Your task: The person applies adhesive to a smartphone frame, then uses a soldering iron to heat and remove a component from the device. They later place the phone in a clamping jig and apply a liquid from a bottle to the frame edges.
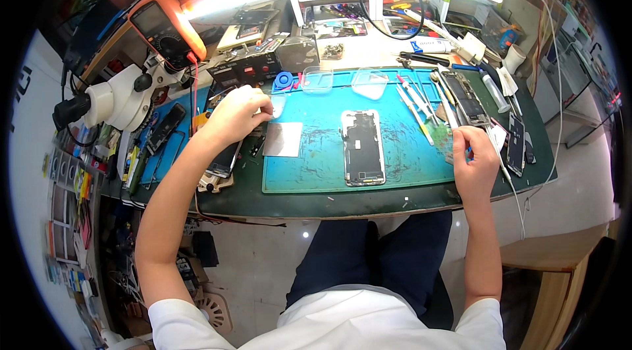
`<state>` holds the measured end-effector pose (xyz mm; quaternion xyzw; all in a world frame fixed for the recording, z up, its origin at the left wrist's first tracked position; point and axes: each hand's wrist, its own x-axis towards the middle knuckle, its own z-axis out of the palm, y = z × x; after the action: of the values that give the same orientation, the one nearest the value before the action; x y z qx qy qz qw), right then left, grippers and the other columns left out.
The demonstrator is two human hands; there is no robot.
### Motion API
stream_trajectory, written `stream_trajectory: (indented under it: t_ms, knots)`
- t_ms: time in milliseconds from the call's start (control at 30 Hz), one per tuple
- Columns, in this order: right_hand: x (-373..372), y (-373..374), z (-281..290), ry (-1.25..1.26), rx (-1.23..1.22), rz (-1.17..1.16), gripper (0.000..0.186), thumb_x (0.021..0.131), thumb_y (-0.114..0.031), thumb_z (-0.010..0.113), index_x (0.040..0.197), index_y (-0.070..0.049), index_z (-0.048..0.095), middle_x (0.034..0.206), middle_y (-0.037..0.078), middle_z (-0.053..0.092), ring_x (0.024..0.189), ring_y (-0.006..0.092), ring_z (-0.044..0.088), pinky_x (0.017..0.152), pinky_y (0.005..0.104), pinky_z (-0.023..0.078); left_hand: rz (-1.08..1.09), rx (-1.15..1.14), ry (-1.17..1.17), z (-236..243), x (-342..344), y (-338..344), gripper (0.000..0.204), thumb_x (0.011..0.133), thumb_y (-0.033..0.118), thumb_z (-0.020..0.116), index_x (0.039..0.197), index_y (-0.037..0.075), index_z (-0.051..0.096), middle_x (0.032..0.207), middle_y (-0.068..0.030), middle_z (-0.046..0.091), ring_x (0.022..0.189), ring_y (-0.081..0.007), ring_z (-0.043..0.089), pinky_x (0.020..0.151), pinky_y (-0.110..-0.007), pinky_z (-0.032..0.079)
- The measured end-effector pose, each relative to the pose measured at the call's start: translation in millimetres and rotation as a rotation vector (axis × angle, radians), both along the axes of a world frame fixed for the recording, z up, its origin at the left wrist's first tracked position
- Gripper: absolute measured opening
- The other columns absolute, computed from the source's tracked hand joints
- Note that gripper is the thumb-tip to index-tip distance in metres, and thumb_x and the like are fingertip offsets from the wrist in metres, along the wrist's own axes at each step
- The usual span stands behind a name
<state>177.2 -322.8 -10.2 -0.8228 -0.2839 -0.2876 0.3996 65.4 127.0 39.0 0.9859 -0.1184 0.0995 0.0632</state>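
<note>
On the blue mat (296, 172), a phone screen assembly (362, 156) lies with its dark inner side up, right of a square metal plate (282, 140). My left hand (243, 113) is closed at the mat's left side, fingertips beside a small translucent piece (278, 105); I cannot make out what they hold. My right hand (474, 159) is closed at the mat's right, beside slim tools (445, 103), a yellow-handled tool (419, 126) and a green board (440, 134); what its fingers hold is unclear. An opened phone (466, 96) lies just beyond it.
A microscope (108, 101) and orange multimeter (164, 34) stand at left, near a black power unit (243, 70). Two clear trays (368, 83) sit at the mat's back. A hanging cable (558, 86) runs down the right beside another phone (515, 146). The bench edge (329, 214) crosses above my legs.
</note>
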Motion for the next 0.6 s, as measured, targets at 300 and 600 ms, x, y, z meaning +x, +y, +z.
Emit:
stream_trajectory:
  t_ms: [300, 600]
  knots:
    - [-2.5, 8.0, -4.1, -0.020, -0.008, 0.031, 0.005, 0.096, -0.006, 0.074, 0.098, -0.002, 0.071, 0.095, 0.008, 0.073, 0.071, 0.0207, 0.065, 0.066, 0.0341, 0.053, 0.016, -0.150, -0.069, -10.8, 23.3, -16.9, 0.011, 0.088, 0.011, 0.081, 0.095, 0.007, 0.074, 0.093, -0.0074, 0.066, 0.095, -0.0281, 0.063, 0.089, -0.040, 0.051]
    - [-4.8, 8.5, -3.5, -0.042, -0.031, 0.038, 0.005, 0.095, -0.004, 0.074, 0.099, -0.002, 0.071, 0.095, 0.009, 0.073, 0.071, 0.0220, 0.065, 0.066, 0.0343, 0.053, 0.137, -0.112, -0.035, -27.5, 41.6, -24.8, 0.012, 0.089, 0.017, 0.081, 0.096, 0.009, 0.076, 0.094, -0.0091, 0.064, 0.099, -0.0298, 0.060, 0.091, -0.041, 0.049]
